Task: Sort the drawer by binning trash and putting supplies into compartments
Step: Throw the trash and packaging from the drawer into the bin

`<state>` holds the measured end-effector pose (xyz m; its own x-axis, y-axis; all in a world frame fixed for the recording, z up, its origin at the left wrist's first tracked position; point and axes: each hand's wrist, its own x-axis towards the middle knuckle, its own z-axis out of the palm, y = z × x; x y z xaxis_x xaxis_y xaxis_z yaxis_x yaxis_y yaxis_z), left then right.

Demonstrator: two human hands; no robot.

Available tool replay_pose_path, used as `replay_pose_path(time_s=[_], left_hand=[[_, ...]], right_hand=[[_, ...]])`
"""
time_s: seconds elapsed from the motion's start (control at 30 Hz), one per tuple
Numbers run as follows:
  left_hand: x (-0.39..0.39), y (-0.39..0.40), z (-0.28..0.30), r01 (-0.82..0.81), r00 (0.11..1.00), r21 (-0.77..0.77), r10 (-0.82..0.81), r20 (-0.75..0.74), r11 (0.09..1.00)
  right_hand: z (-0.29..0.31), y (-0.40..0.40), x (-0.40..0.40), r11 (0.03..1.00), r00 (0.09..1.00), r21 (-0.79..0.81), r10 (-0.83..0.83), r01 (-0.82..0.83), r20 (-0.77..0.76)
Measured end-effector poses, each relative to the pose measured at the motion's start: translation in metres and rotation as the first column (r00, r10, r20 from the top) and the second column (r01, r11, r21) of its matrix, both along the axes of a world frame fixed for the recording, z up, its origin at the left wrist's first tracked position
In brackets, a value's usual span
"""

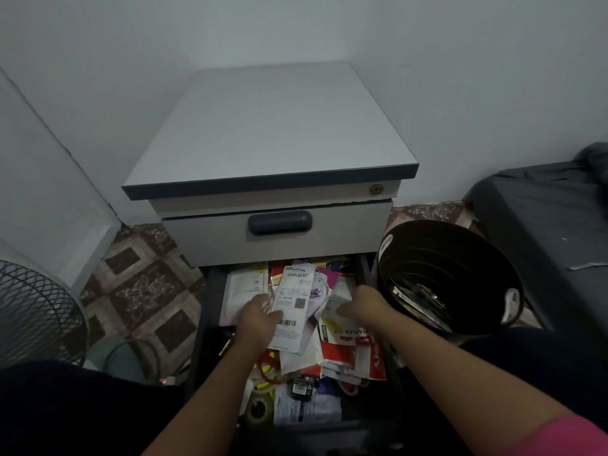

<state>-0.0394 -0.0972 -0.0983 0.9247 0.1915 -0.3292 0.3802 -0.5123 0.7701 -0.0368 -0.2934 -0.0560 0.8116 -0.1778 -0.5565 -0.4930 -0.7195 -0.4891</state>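
1. Far to the left of my left fingers I see a black wire-mesh fan guard (36, 311) at the edge of view, standing over the brown-and-cream patterned tile floor (141, 284).
2. My left hand (258, 319) reaches into the open dark-grey drawer (210, 301) of the pale grey cabinet with a dark edge band (269, 126). Its fingers are curled round the lower left edge of a white "STAPLER SET" backing card with a barcode (291, 304), with the thumb on top, so the card is held above the clutter.
3. Just left of those fingers lies a white crumpled paper packet (240, 291) in the drawer's rear left part.
4. Between my two hands the card leans over a white and purple wrapper (317, 291).
5. My right hand (358, 304) sits beside the card, fingers bent down onto a pale crumpled paper (334, 302); I cannot tell whether they actually pinch it.
6. Below the right fingers, nearer me, lie red and white stapler packaging (355, 350), rolls of tape (260, 406) and a white printed leaflet (302, 406).
7. To the right of the right fingers, outside the drawer, stands a round black waste bin (450, 278) with scraps at its bottom.
8. Beyond it is a dark grey bed (552, 218).
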Motion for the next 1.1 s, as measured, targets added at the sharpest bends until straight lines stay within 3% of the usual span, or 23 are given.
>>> replay_pose_path(time_s=[0.2, 0.37, 0.47, 0.6, 0.67, 0.77, 0.97, 1.1], left_hand=[[0.003, -0.002, -0.014, 0.218, 0.975, 0.405, -0.218, -0.046, 0.888], [0.01, 0.002, -0.008, 0.24, 0.965, 0.386, -0.174, -0.198, 0.891], [0.011, 0.006, -0.006, 0.164, 0.964, 0.297, -0.088, -0.251, 0.941], [0.01, 0.01, -0.004, 0.13, 0.955, 0.196, -0.07, -0.288, 0.972], [0.012, 0.014, -0.002, 0.133, 0.946, 0.106, -0.094, -0.311, 0.985], [0.015, 0.019, 0.003, 0.01, 0.956, -0.047, -0.023, -0.292, 0.999], [0.018, 0.026, 0.016, -0.145, 0.961, -0.276, 0.069, -0.268, 0.95], [0.015, 0.027, 0.021, -0.239, 0.936, -0.423, 0.092, -0.339, 0.874]], right_hand=[[-0.018, 0.015, -0.011, 0.943, 0.961, -0.185, 0.265, -0.276, -0.083], [-0.023, 0.021, -0.009, 0.966, 0.989, -0.213, 0.136, -0.146, -0.063], [-0.023, 0.025, -0.008, 0.949, 0.976, -0.237, 0.184, -0.207, -0.116], [-0.024, 0.027, -0.016, 0.954, 0.993, -0.281, 0.09, -0.106, -0.07], [-0.023, 0.029, -0.016, 0.971, 0.998, -0.229, 0.058, -0.065, -0.039], [-0.014, 0.024, -0.01, 0.998, 0.999, -0.068, 0.015, -0.017, -0.031], [0.011, 0.006, 0.002, 0.973, 0.993, 0.214, -0.104, 0.089, 0.06], [0.03, -0.011, 0.012, 0.979, 0.997, 0.189, -0.076, 0.074, 0.002]])
